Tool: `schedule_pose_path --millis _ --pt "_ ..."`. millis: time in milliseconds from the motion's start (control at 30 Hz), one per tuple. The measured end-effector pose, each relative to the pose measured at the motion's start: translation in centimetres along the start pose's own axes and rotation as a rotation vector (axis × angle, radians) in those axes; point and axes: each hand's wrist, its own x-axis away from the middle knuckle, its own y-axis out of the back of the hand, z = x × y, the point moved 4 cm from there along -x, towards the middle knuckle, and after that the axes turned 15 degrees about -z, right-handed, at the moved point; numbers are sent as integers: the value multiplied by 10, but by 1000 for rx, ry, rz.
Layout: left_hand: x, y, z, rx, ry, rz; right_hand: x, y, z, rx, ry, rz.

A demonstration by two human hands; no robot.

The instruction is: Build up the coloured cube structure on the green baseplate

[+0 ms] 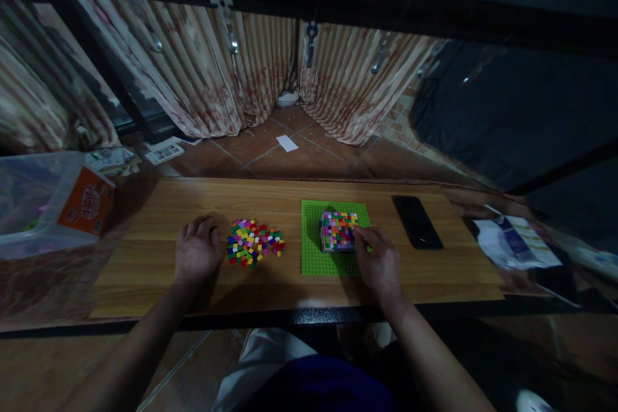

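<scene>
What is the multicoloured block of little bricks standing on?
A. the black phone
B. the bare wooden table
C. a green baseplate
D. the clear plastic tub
C: the multicoloured block stands on the green baseplate, with the right hand touching its side; the black phone lies apart to the right, on the wooden table.

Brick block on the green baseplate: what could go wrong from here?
The right hand touches the multicoloured brick block from one side only; a push might slide the green baseplate across the table. The left hand rests right beside the loose brick pile, so a sweep could scatter bricks. The phone lies close to the right hand and could get knocked.
</scene>
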Motion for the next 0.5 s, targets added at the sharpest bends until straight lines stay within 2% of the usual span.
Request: schedule_pose_path --millis 200,367,433,500 --pt "0 2 -1 -13 9 1 -2 10 3 4 34 10" --pt "1 2 -4 -31 25 35 3 19 40 -69 2 -59" --pt "2 2 -4 -31 26 37 13 11 64 -168 37 8" --pt "2 2 -4 -26 27 33 28 -4 86 -235 77 142"
